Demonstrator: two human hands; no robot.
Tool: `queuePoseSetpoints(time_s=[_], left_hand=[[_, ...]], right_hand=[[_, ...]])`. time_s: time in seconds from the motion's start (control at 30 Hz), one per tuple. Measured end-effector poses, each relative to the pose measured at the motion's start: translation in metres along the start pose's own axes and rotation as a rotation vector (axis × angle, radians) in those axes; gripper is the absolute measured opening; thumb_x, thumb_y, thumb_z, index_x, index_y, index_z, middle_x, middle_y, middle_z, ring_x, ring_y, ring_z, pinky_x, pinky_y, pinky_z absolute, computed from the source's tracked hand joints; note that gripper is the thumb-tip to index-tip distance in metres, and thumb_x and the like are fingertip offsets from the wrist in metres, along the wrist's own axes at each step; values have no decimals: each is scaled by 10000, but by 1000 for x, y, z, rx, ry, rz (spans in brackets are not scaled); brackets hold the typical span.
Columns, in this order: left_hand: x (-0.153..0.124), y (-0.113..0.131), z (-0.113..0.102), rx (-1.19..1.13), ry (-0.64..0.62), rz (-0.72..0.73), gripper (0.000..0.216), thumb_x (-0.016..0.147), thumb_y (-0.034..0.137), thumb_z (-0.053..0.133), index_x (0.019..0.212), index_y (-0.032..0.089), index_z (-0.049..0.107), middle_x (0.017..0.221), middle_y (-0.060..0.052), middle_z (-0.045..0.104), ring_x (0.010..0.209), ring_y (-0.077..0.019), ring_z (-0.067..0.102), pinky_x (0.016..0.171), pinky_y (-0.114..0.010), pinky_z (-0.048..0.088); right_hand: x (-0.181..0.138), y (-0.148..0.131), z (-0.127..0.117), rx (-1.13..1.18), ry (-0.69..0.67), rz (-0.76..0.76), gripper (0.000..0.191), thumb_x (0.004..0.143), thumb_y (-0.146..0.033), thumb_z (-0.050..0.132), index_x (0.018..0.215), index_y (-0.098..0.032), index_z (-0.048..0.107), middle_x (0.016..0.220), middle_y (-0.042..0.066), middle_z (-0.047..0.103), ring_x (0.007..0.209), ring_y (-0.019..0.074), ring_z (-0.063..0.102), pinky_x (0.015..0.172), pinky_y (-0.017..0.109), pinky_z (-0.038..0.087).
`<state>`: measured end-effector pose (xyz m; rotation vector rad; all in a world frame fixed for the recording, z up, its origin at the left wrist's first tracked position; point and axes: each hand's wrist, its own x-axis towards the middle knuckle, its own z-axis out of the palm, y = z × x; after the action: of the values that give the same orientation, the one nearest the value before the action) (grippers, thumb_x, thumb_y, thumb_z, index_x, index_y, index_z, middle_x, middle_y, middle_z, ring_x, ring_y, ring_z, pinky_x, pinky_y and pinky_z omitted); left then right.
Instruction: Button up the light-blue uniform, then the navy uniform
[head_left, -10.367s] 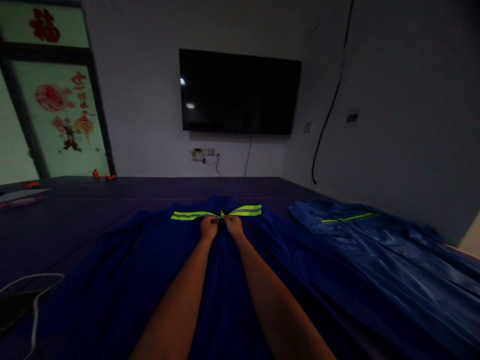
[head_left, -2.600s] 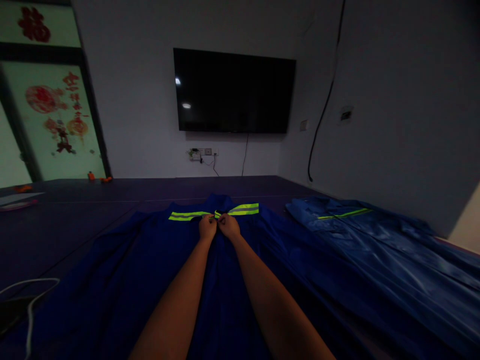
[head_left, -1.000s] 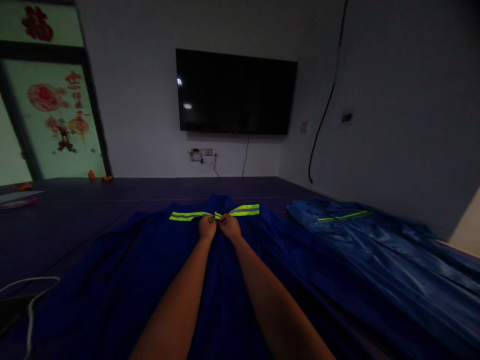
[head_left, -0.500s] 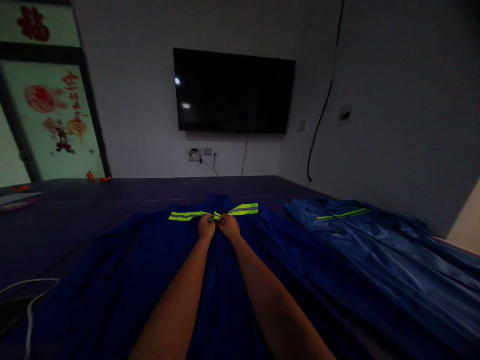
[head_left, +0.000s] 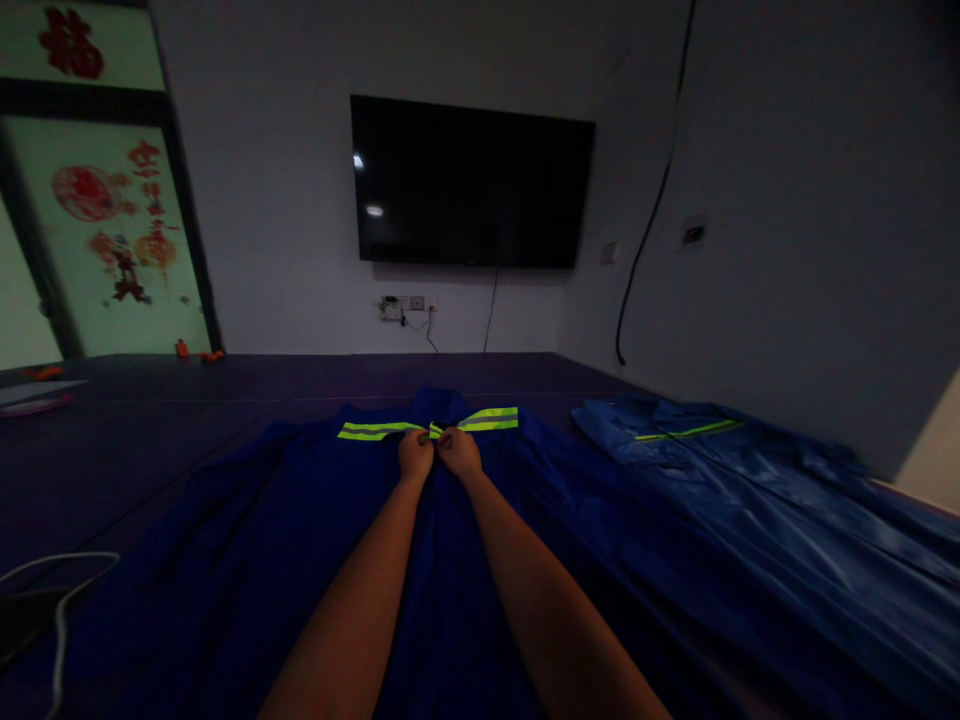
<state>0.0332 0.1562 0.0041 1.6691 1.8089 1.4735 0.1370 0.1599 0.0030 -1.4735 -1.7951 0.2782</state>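
A dark blue work jacket [head_left: 315, 530] with yellow-green and grey reflective strips lies spread out in front of me, its collar at the far end. My left hand [head_left: 416, 453] pinches the front edge of the jacket at the middle of the chest strip. Close beside it, my right hand [head_left: 459, 452] pinches the opposite front edge at the same height. Between the fingertips the strip is bunched and raised. Any button or fastener there is too small and dark to make out.
A second, lighter blue garment [head_left: 720, 480] with a yellow-green stripe lies to the right. A white cable [head_left: 61, 630] curves over a dark object at the lower left. Small orange things [head_left: 182, 349] sit by the door. A television [head_left: 472, 185] hangs on the far wall.
The view has shifted very slightly. Both hands stay pinched at the same place on the jacket front, with barely any finger movement visible.
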Motion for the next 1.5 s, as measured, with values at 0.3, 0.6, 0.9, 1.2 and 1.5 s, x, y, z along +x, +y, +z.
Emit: queuePoseSetpoints(time_s=[0.3,0.6,0.9,1.2,1.5], left_hand=[[-1,1,1,1,-26,5,266,714,121,493,928,135,650,970,-99,668,912,-183,611,781,-232,438],[0,-1,1,-37,-35,-2,240,700,148,548,918,149,649,967,-85,668,888,-174,615,755,-227,435],[2,-2,3,-72,-39,-5,253,694,147,556,930,132,646,978,-93,663,895,-175,612,769,-231,437],[3,-5,5,-111,-32,-16,231,688,148,573,907,144,650,906,-75,678,828,-163,627,736,-231,456],[4,-7,5,-168,-24,-39,240,686,183,587,912,150,657,852,-55,687,769,-150,634,689,-220,465]], right_hand=[[1,-1,0,-28,-3,5,136,684,-151,547,777,-199,635,772,29,664,711,134,594,590,180,379],[0,-2,-1,-18,0,23,115,697,-179,565,781,-203,640,770,28,665,710,133,596,579,177,372],[-1,-1,1,-9,29,29,116,693,-160,555,760,-182,648,738,42,664,691,134,598,566,175,373],[-3,-4,-2,-14,40,50,99,699,-185,559,731,-191,652,749,45,673,709,143,610,579,178,389],[-3,-4,-4,-13,35,66,99,702,-202,566,721,-189,662,744,41,676,710,143,617,570,176,388]])
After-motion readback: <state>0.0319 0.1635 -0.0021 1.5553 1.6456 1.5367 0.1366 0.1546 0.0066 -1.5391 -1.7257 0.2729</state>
